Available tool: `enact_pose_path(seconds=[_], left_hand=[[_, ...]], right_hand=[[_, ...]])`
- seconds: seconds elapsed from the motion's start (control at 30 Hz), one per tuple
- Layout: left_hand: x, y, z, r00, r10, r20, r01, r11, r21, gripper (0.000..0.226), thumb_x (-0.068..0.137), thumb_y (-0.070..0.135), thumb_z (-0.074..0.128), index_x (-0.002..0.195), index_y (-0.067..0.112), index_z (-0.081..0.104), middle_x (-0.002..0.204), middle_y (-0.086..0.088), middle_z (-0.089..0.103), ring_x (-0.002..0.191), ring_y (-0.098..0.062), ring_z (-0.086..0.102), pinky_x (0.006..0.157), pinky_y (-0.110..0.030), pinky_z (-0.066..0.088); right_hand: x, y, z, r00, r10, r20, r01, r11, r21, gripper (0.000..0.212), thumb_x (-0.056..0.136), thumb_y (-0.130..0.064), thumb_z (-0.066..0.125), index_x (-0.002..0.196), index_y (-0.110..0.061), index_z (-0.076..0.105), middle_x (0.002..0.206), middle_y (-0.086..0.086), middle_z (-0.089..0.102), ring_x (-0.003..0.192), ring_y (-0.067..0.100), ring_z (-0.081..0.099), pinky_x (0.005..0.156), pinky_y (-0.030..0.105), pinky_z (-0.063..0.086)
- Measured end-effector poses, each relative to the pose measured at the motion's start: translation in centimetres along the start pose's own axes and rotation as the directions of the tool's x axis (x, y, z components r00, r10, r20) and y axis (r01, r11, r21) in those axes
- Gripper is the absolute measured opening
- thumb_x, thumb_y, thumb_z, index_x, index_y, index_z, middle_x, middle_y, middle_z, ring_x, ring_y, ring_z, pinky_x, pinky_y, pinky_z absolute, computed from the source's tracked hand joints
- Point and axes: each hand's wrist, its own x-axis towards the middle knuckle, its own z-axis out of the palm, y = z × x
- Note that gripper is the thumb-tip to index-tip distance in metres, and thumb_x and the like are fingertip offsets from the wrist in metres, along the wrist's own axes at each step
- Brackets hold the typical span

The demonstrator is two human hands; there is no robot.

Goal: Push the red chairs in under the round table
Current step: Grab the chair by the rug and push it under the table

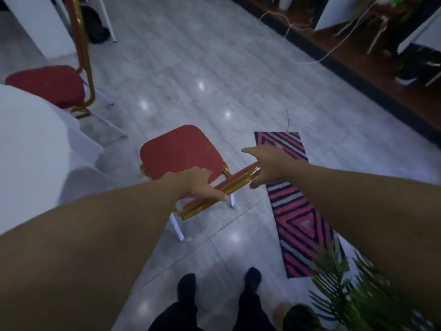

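Note:
A red chair (181, 151) with a gold frame stands in the middle of the floor, seen from above and behind, apart from the table. My left hand (198, 182) grips the left part of its backrest top rail. My right hand (267, 163) holds the rail's right end, forefinger stretched out. The round table (35, 144), draped in a white cloth, fills the left edge. A second red chair (50, 84) stands at the table's far side, its seat partly behind the cloth and its tall back rising at the upper left.
A red, black and grey striped rug (296, 199) lies right of the chair. A green plant (358, 295) pokes in at the bottom right. My black shoes (219, 283) are below. A dark wooden strip with cables (310, 32) runs along the upper right.

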Motion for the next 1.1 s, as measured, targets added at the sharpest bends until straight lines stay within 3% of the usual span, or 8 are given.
enact_pose_path(seconds=[0.1, 0.2, 0.27, 0.37, 0.53, 0.7, 0.9, 1.1], left_hand=[[1.6, -0.4, 1.3, 0.999, -0.053, 0.005, 0.054, 0.997, -0.047, 0.119, 0.045, 0.097, 0.062, 0.137, 0.023, 0.053, 0.129, -0.001, 0.063, 0.116, -0.027, 0.062, 0.099, -0.048, 0.051], [2.6, 0.2, 3.2, 0.989, -0.147, 0.029, 0.149, 0.985, -0.084, 0.091, 0.052, 0.081, 0.071, 0.127, 0.031, 0.059, 0.113, 0.006, 0.067, 0.102, -0.022, 0.066, 0.088, -0.041, 0.056], [3.0, 0.8, 4.6, 0.981, -0.189, 0.045, 0.192, 0.978, -0.081, 0.069, 0.064, 0.055, 0.070, 0.128, 0.032, 0.058, 0.107, 0.004, 0.069, 0.095, -0.020, 0.066, 0.083, -0.039, 0.058], [3.5, 1.5, 4.8, 0.967, -0.248, 0.057, 0.254, 0.952, -0.171, 0.078, 0.068, 0.032, 0.069, 0.142, 0.036, 0.047, 0.121, -0.002, 0.063, 0.106, -0.023, 0.062, 0.092, -0.042, 0.056], [4.9, 1.4, 2.9, 0.953, -0.303, -0.022, 0.283, 0.912, -0.298, 0.072, 0.079, 0.009, 0.058, 0.147, 0.031, 0.048, 0.118, -0.003, 0.064, 0.105, -0.023, 0.061, 0.091, -0.037, 0.055], [6.7, 0.8, 1.2, 0.938, -0.344, -0.047, 0.309, 0.887, -0.342, 0.075, 0.079, 0.009, 0.056, 0.147, 0.039, 0.046, 0.091, 0.014, 0.056, 0.083, -0.008, 0.058, 0.064, -0.022, 0.045], [8.2, 0.5, -0.9, 0.929, -0.364, -0.070, 0.302, 0.853, -0.425, 0.085, 0.083, 0.005, 0.055, 0.154, 0.044, 0.030, 0.094, 0.012, 0.057, 0.078, -0.008, 0.061, 0.049, -0.012, 0.043], [8.9, 1.7, -1.7, 0.896, -0.429, -0.118, 0.316, 0.799, -0.511, 0.079, 0.088, 0.003, 0.053, 0.154, 0.040, 0.033, 0.096, 0.009, 0.059, 0.084, -0.013, 0.060, 0.061, -0.016, 0.043]], right_hand=[[2.1, 1.1, 1.1, 0.992, -0.114, 0.057, 0.116, 0.993, -0.030, 0.110, 0.072, -0.053, 0.089, 0.162, -0.032, 0.030, 0.164, 0.003, 0.041, 0.151, 0.028, 0.033, 0.122, 0.064, 0.009], [3.9, 2.7, 2.3, 0.959, -0.268, 0.087, 0.271, 0.962, -0.023, 0.072, 0.084, -0.041, 0.078, 0.150, -0.037, 0.048, 0.142, -0.002, 0.061, 0.133, 0.025, 0.054, 0.117, 0.061, 0.027], [4.9, 3.6, 2.5, 0.929, -0.361, 0.080, 0.364, 0.931, -0.025, 0.043, 0.088, -0.033, 0.066, 0.130, -0.043, 0.061, 0.115, -0.010, 0.071, 0.104, 0.021, 0.068, 0.087, 0.043, 0.051], [6.3, 4.1, 1.9, 0.888, -0.441, 0.132, 0.450, 0.892, -0.042, 0.032, 0.089, -0.025, 0.059, 0.112, -0.044, 0.069, 0.089, -0.018, 0.068, 0.074, 0.010, 0.063, 0.054, 0.027, 0.038], [9.8, 4.3, -0.6, 0.866, -0.474, 0.160, 0.491, 0.866, -0.092, 0.033, 0.088, -0.023, 0.060, 0.109, -0.046, 0.072, 0.078, -0.014, 0.067, 0.067, 0.011, 0.060, 0.054, 0.031, 0.044], [13.7, 4.7, -2.4, 0.833, -0.520, 0.188, 0.545, 0.830, -0.121, 0.035, 0.089, -0.023, 0.060, 0.107, -0.050, 0.073, 0.076, -0.014, 0.066, 0.068, 0.014, 0.062, 0.056, 0.033, 0.049], [18.0, 4.5, -4.6, 0.783, -0.585, 0.212, 0.617, 0.773, -0.146, 0.036, 0.090, -0.021, 0.062, 0.110, -0.048, 0.073, 0.076, -0.013, 0.064, 0.068, 0.014, 0.061, 0.053, 0.029, 0.038], [21.2, 4.8, -6.1, 0.717, -0.653, 0.245, 0.694, 0.702, -0.161, 0.033, 0.090, -0.019, 0.062, 0.110, -0.043, 0.073, 0.078, -0.012, 0.067, 0.065, 0.009, 0.058, 0.053, 0.029, 0.041]])
